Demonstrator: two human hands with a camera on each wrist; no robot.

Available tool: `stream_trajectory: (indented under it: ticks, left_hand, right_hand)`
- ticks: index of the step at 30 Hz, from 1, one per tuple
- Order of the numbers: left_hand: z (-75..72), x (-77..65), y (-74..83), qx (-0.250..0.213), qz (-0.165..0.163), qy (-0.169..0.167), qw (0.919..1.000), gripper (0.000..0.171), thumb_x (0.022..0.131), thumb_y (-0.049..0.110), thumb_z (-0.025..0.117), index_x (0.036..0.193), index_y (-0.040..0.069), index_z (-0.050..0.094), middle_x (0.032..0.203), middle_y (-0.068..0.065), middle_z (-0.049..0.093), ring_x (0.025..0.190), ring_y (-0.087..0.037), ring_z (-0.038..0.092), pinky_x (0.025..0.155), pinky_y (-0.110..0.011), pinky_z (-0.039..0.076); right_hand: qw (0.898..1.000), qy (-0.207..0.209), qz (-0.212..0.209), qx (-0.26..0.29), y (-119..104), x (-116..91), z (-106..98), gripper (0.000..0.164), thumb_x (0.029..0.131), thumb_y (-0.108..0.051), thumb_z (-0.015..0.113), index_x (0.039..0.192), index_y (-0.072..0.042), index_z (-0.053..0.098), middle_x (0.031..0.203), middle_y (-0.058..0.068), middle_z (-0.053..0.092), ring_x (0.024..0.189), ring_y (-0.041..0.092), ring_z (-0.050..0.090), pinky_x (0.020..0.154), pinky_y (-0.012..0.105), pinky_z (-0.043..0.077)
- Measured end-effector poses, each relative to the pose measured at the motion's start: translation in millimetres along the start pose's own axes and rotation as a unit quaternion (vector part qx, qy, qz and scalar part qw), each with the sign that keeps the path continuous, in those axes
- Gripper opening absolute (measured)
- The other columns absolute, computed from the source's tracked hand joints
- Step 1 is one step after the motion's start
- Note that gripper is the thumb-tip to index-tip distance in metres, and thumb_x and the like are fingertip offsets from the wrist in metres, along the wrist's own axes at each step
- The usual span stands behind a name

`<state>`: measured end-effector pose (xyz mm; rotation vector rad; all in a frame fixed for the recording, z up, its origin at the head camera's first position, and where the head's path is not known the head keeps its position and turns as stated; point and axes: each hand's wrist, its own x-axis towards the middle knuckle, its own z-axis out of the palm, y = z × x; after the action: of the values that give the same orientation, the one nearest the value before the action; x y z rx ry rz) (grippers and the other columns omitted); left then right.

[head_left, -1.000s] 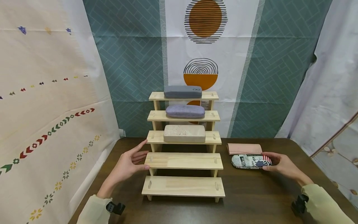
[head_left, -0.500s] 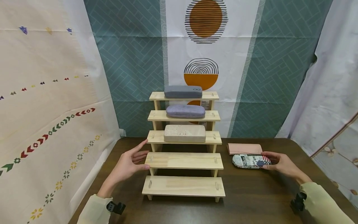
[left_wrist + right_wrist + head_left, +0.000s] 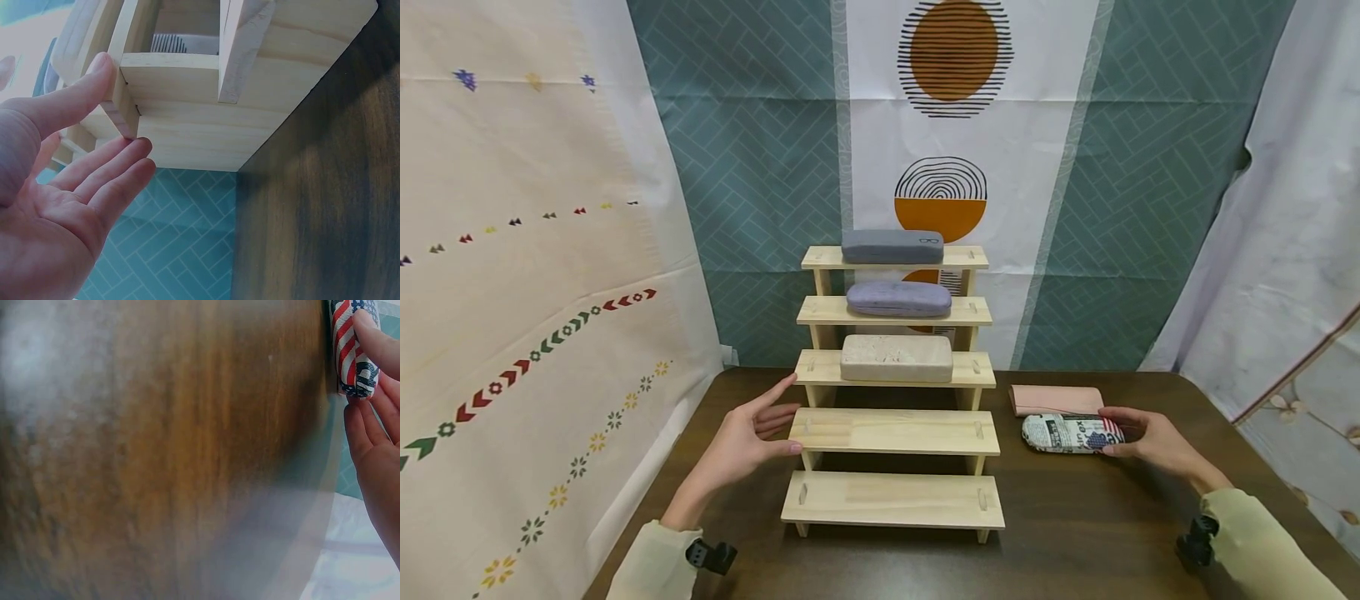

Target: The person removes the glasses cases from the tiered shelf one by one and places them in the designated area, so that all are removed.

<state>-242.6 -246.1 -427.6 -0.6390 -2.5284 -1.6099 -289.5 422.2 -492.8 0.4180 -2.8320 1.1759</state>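
Observation:
In the head view a pale wooden stepped stand (image 3: 891, 498) with several shelves stands mid-table. My left hand (image 3: 747, 437) is at its left side, thumb and fingers holding the end of the second shelf (image 3: 895, 431) from the bottom; the index fingertip reaches the shelf above. The left wrist view shows the board end between thumb (image 3: 75, 97) and fingers. To the right, my right hand (image 3: 1157, 446) pinches the end of a newspaper-print glasses case (image 3: 1060, 433) lying on the table. Its striped end (image 3: 350, 350) shows in the right wrist view, thumb on top, fingers at the far side.
Upper shelves carry a grey-blue glasses case (image 3: 892, 247), a lavender case (image 3: 898, 298) and a cream case (image 3: 896, 358). A pink case (image 3: 1056, 398) lies just behind the newspaper-print one on the dark table (image 3: 1075, 525). Patterned cloths (image 3: 752, 167) hang at the back and sides.
My right hand and sleeve have shifted slightly left, and slightly less of the newspaper-print case's right end shows. My left hand keeps its place on the stand.

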Motion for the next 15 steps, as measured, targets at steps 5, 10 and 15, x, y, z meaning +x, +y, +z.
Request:
stream_trajectory:
  ticks: [5,10,15]
  left_hand:
    - [0.1,0.2,0.3,0.004,-0.001,-0.001,1.0,0.102,0.079,-0.003,0.091,0.165,0.023,0.041,0.144,-0.025,0.06,0.129,-0.039,0.063,0.103,-0.056,0.052]
    - [-0.1,0.5,0.7,0.005,-0.001,-0.001,1.0,0.102,0.079,-0.002,0.091,0.165,0.023,0.04,0.143,-0.025,0.061,0.129,-0.039,0.063,0.103,-0.056,0.052]
    - [0.0,0.0,0.5,0.007,-0.002,-0.001,1.0,0.102,0.079,-0.003,0.091,0.165,0.023,0.04,0.143,-0.025,0.061,0.129,-0.039,0.062,0.103,-0.054,0.053]
  right_hand:
    - [1.0,-0.002,0.007,-0.018,-1.9,-0.2,0.7,0.069,0.083,-0.016,0.091,0.14,0.009,0.061,0.134,0.03,0.064,0.111,0.029,0.064,0.084,0.018,0.052]
    - [1.0,0.0,0.007,-0.019,-2.0,1.7,2.5,0.069,0.083,-0.015,0.091,0.14,0.009,0.061,0.134,0.031,0.063,0.112,0.033,0.064,0.084,0.02,0.054]
    - [1.0,-0.001,0.012,-0.024,-1.7,1.1,3.9,0.071,0.083,-0.014,0.091,0.142,0.011,0.059,0.135,0.032,0.063,0.115,0.037,0.064,0.083,0.02,0.054]
